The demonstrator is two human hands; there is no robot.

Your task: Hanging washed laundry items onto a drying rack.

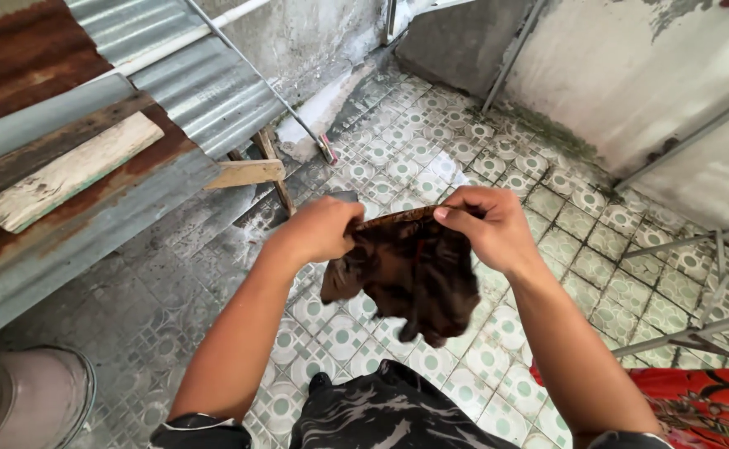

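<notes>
A dark brown crumpled cloth (418,278) hangs in front of me above the patterned tile floor. My left hand (318,229) grips its upper left edge in a closed fist. The upper right edge is pinched by my right hand (485,224), thumb on top. The strip of cloth between the two hands is pulled taut, and the rest droops below in folds. Both forearms reach forward from the bottom of the view.
Rusty corrugated metal sheets (90,125) and wooden planks (69,170) lean at the left. A metal drying-rack frame (697,333) stands at the right, with red patterned fabric (697,407) below it. A pale bucket (23,399) sits at the bottom left. Stained walls close off the back.
</notes>
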